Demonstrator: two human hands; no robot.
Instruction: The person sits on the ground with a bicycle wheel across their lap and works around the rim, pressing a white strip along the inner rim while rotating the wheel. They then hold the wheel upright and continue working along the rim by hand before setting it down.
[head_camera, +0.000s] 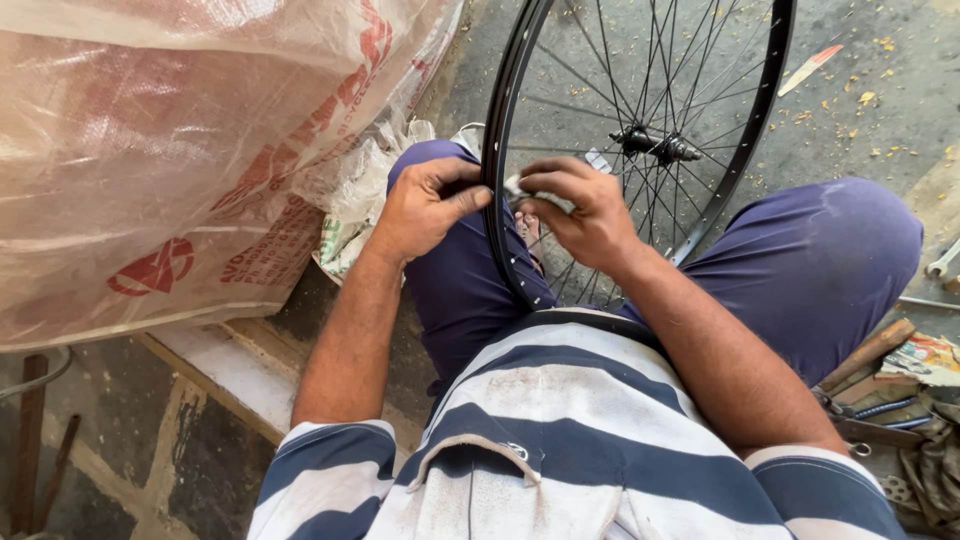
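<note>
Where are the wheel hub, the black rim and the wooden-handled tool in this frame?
wheel hub (655, 146): head view, on the dark axle body where the spokes meet.
black rim (505, 90): head view, on the rim's left arc above the hands.
wooden-handled tool (868, 353): head view, on the middle of its wooden handle.

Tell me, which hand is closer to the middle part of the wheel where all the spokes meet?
The right hand is nearer: it sits just below the hub, inside the spokes. The left hand is outside the black rim, farther away.
</note>
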